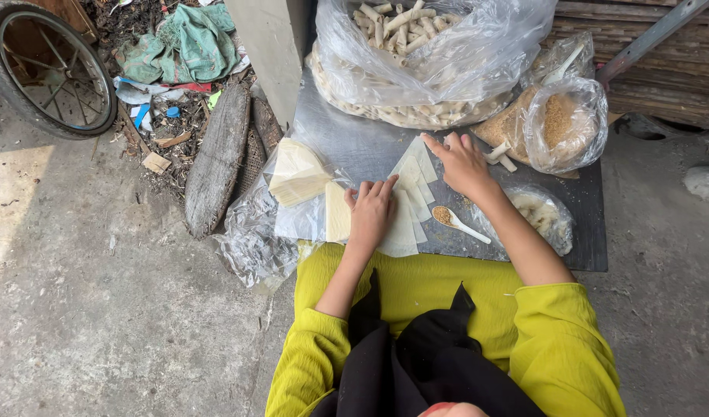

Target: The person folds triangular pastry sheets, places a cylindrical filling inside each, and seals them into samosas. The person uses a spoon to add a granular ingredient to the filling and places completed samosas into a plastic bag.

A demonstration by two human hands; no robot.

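Pale pastry sheets (411, 202) lie fanned out on the grey metal board (354, 143) before you, and your left hand (371, 211) rests flat on them, fingers together and holding nothing. Your right hand (461, 163) reaches over the far end of the sheets, fingers extended and touching the top one, nothing gripped. Just right of the sheets lies a white spoon (458, 222) heaped with brown filling. A stack of sheets (298, 174) sits to your left on clear plastic, and a big bag of finished rolls (416, 58) stands beyond.
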